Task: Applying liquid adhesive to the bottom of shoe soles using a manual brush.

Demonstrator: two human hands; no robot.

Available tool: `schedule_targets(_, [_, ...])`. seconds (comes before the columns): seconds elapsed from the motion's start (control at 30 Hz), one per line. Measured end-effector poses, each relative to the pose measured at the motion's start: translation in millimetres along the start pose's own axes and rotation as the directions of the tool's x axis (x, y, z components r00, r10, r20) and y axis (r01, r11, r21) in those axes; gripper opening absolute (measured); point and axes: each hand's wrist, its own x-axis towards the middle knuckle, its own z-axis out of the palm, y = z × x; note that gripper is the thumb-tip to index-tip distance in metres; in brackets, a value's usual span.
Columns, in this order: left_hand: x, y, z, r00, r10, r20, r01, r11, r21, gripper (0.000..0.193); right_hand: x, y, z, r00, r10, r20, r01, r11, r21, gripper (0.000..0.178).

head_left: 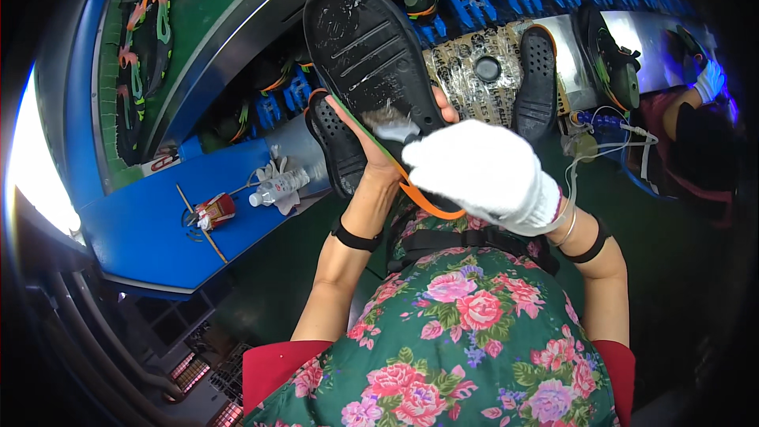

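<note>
My bare left hand (pixel 368 142) holds up a large black shoe sole (pixel 364 39), its palm along the left edge and fingertips showing at the right edge. Wet, glossy streaks mark the sole's grooved face, and an orange and green trim runs along its lower edge. My right hand (pixel 478 170), in a white knitted glove, is closed around a brush (pixel 387 122) whose pale bristles touch the sole near its lower end. The glove hides the brush's handle. Just left of my left wrist stands another black sole (pixel 336 142) with round holes, partly covered by my hand.
A taped cardboard piece (pixel 466 71) lies ahead, with a perforated sole (pixel 536 83) on its right side. Farther right is a black shoe (pixel 609 59). Left, a blue table (pixel 142 229) bears a plastic bottle (pixel 281 187). At far right a co-worker's gloved hand (pixel 709 81) shows.
</note>
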Motion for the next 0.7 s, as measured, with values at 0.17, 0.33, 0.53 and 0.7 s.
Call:
schedule_targets(0.17, [9,6,8,1.000,0.025,-0.006,-0.025,1.000,0.006,0.130,6,1,-15,0.997,-0.081,0.006,0.081,0.995,-0.064,0.033])
schedule_targets(0.33, [15,13,5,0.993,0.081,0.080,-0.082,0.997,0.008,0.127,-5,-9,0,0.995,-0.097,0.029,0.101,0.978,-0.183,0.031])
schedule_targets(0.53, [20,19,12,0.984,0.142,0.105,-0.146,0.988,0.040,0.120,-4,-3,-16,0.995,-0.102,0.013,0.103,0.986,-0.129,0.034])
schedule_targets(0.7, [26,25,6,0.973,0.204,0.103,-0.206,0.978,0.009,0.136,-6,-11,-7,0.995,-0.100,0.011,0.100,0.986,-0.130,0.033])
